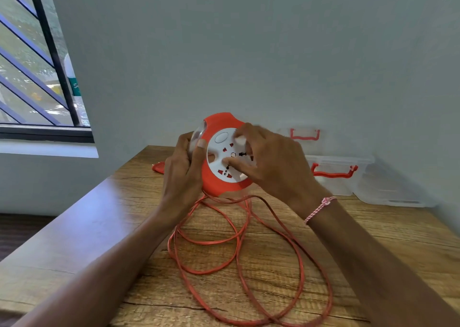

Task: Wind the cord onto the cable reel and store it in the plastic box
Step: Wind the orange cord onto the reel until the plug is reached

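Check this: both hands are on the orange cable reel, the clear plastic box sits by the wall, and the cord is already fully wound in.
Wrong on the winding. The head view shows the cord lying in loose loops on the table below the cable reel. The rest stands: left hand and right hand on the reel, plastic box by the wall.

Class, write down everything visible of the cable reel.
The cable reel is a round plastic drum with an orange body, a white socket face with an oval button, and a clear rear flange. It is held on edge over the wooden table, face toward the camera. The left hand grips its left rim; the right hand, blurred, grips the white face. The orange cord hangs from its underside in loose loops on the table.
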A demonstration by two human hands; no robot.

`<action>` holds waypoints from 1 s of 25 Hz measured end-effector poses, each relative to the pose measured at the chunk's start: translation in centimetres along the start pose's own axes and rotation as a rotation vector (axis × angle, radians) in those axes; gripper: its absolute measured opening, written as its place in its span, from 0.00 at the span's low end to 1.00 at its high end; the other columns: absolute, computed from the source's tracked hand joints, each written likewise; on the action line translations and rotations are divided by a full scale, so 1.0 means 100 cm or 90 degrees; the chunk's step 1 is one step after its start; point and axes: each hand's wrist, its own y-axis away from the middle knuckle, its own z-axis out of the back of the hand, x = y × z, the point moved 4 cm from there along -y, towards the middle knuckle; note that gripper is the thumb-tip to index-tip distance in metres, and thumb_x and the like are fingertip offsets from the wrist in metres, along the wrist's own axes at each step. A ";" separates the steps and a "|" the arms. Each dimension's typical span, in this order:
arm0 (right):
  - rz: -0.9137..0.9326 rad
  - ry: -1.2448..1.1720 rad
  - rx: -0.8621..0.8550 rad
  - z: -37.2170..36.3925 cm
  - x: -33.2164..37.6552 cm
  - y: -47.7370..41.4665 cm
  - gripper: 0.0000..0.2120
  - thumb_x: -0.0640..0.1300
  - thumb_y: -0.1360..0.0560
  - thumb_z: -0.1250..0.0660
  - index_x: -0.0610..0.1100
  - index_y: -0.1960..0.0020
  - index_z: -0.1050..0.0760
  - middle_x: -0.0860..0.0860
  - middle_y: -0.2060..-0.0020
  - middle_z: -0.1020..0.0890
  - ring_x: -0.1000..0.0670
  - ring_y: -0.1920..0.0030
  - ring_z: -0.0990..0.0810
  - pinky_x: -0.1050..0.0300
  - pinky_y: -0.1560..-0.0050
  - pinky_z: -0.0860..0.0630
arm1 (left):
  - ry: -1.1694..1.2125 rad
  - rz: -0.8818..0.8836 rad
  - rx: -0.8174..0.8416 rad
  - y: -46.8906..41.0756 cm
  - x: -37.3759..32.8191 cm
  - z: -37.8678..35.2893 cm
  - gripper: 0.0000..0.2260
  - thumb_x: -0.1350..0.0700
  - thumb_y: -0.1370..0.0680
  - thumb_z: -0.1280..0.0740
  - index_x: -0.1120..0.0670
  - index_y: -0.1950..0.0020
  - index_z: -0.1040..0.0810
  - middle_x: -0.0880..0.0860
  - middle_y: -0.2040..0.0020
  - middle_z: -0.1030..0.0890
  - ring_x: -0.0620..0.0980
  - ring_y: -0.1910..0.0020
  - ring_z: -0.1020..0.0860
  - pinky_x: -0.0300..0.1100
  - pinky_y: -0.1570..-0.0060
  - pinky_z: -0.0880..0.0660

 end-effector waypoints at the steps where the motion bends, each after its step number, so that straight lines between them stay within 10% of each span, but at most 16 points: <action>1: 0.086 0.051 0.024 0.003 -0.001 -0.001 0.23 0.64 0.22 0.33 0.54 0.32 0.28 0.51 0.45 0.20 0.49 0.56 0.17 0.53 0.68 0.20 | 0.010 0.001 -0.006 -0.002 0.000 0.002 0.20 0.36 0.17 0.41 0.47 0.34 0.24 0.48 0.53 0.13 0.49 0.59 0.12 0.53 0.63 0.14; 5: 0.216 0.240 0.121 -0.004 -0.001 0.005 0.33 0.53 0.21 0.29 0.64 0.21 0.39 0.44 0.31 0.25 0.45 0.46 0.17 0.55 0.67 0.21 | 0.046 0.004 0.020 -0.004 -0.004 0.004 0.14 0.36 0.17 0.40 0.40 0.37 0.24 0.40 0.50 0.12 0.47 0.56 0.11 0.41 0.63 0.15; 9: 0.227 0.228 0.062 0.004 0.006 0.004 0.30 0.53 0.25 0.24 0.64 0.26 0.29 0.44 0.45 0.18 0.45 0.53 0.16 0.59 0.68 0.35 | 0.047 0.006 0.040 0.000 -0.009 0.001 0.12 0.36 0.18 0.40 0.38 0.37 0.25 0.45 0.49 0.13 0.50 0.56 0.11 0.49 0.63 0.13; 15: 0.059 0.083 0.018 -0.001 0.009 0.004 0.27 0.66 0.29 0.30 0.58 0.33 0.21 0.50 0.56 0.13 0.46 0.60 0.16 0.57 0.63 0.26 | 0.011 -0.020 0.012 0.004 -0.014 -0.001 0.11 0.36 0.17 0.40 0.36 0.40 0.24 0.55 0.56 0.16 0.62 0.59 0.17 0.62 0.65 0.20; 22: -0.269 -0.156 -0.007 -0.017 -0.003 0.005 0.32 0.78 0.36 0.36 0.51 0.50 0.28 0.56 0.59 0.19 0.51 0.62 0.17 0.51 0.64 0.16 | 0.008 -0.016 0.034 0.007 -0.008 -0.009 0.20 0.37 0.16 0.40 0.46 0.30 0.25 0.46 0.52 0.12 0.46 0.55 0.11 0.49 0.60 0.12; 25: -0.161 -0.044 -0.031 -0.010 -0.003 0.003 0.32 0.77 0.30 0.39 0.49 0.46 0.26 0.52 0.57 0.15 0.50 0.64 0.16 0.54 0.66 0.18 | 0.022 -0.003 0.029 0.007 -0.008 -0.008 0.15 0.35 0.17 0.40 0.39 0.36 0.24 0.48 0.52 0.13 0.52 0.58 0.11 0.58 0.62 0.14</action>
